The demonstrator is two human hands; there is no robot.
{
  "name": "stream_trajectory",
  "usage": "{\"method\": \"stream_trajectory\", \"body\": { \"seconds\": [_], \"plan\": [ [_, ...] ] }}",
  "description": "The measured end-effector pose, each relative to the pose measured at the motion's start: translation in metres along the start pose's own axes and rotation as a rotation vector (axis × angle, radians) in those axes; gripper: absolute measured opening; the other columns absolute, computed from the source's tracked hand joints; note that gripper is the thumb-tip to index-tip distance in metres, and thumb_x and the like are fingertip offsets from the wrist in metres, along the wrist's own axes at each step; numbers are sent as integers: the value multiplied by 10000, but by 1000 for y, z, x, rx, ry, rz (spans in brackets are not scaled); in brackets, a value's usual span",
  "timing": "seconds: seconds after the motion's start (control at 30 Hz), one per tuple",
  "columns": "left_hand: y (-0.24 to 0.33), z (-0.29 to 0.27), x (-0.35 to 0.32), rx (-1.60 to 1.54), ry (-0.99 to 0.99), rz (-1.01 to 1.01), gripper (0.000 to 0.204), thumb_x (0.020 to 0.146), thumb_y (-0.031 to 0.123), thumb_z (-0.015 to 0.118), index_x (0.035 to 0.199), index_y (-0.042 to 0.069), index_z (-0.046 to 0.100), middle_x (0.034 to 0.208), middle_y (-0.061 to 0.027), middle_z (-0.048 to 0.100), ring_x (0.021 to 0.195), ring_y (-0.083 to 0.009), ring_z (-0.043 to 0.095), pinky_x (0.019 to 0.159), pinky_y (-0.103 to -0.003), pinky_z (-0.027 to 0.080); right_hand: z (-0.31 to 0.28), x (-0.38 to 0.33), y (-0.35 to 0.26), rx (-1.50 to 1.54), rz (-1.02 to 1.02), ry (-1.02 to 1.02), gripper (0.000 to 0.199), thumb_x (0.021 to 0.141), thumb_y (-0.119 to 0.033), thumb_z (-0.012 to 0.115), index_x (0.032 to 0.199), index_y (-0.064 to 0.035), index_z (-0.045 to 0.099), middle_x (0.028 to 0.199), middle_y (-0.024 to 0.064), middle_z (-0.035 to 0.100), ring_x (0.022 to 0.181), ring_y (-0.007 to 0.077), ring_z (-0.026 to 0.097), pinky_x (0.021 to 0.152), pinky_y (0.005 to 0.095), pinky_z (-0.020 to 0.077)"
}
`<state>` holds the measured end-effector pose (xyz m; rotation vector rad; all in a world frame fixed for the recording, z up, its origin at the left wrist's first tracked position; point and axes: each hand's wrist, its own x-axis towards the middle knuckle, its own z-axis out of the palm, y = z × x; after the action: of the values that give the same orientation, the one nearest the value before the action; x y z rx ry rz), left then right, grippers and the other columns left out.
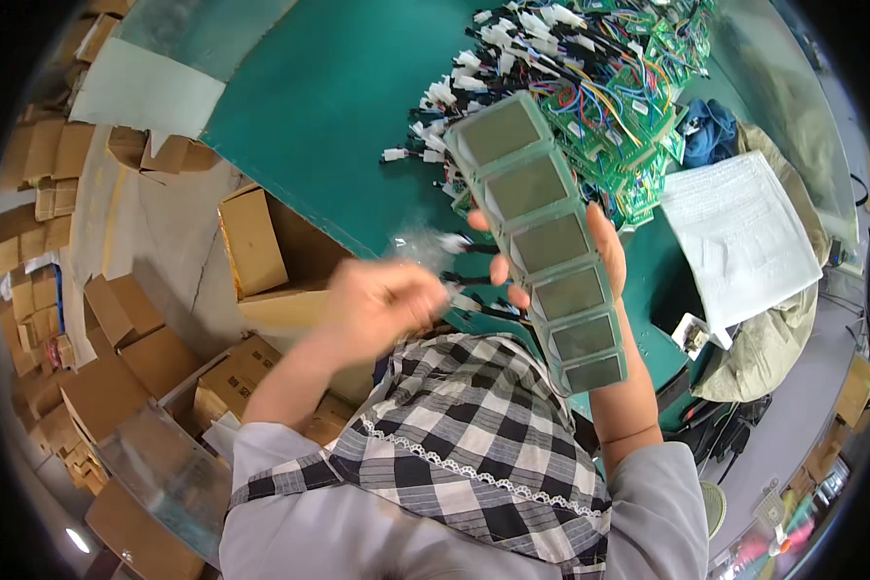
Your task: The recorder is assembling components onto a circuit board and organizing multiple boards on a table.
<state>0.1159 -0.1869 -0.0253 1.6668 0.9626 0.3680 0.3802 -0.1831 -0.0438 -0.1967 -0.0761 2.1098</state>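
A long green circuit-board panel [563, 237] carries several grey rectangular display screens in a row. My right hand [607, 249] is closed around it from beneath, thumb along its right edge and fingertips showing at its left edge. The panel is tilted, its far end leaning left. To its left, my left hand [382, 302] is curled with the fingers drawn together, partly smeared by motion. Whatever it may pinch cannot be made out. Just beyond that hand is a crumpled, blurred piece of clear plastic film [418, 246]. White-tipped black cable connectors [469, 303] show between my hands.
Green circuit boards [638, 116] with coloured wires and white connectors are heaped on the green table [309, 97]. A white foam sheet [744, 237] and a blue cloth [710, 130] lie at right. An open cardboard box [253, 242] stands beside the table's left edge, with more boxes beyond.
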Motion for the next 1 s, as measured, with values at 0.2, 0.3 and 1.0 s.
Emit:
{"method": "stream_trajectory", "body": {
  "seconds": [0.2, 0.3, 1.0],
  "plan": [
    [12, -25, 62, 691, 119, 600, 412, 642, 372, 826, 808, 86, 582, 881, -38, 551, 835, -232, 553, 718, -368, 460, 2, -43, 21, -250, 308, 174, 748, 980, -517, 463, 1501, 5, 344, 1387, 302, 503, 987, 443, 678, 611, 438, 616],
    [4, -22, 71, 651, -243, 501, 442, 644, 395, 817, 777, 84, 533, 868, -24, 522, 845, -223, 541, 726, -376, 447, -9, -54, 27, -237, 356, 171, 725, 990, -498, 448, 1481, 28, 360, 1375, 302, 514, 963, 439, 685, 590, 416, 609],
    [-24, 1, 69, 296, -406, 348, 191, 866, 181, 714, 853, 62, 566, 795, -69, 541, 733, -254, 585, 634, -386, 463, -19, -79, 34, -178, 324, 387, 786, 949, -512, 475, 1456, 79, 369, 1320, 390, 513, 822, 406, 706, 514, 377, 592]
  ]
}}
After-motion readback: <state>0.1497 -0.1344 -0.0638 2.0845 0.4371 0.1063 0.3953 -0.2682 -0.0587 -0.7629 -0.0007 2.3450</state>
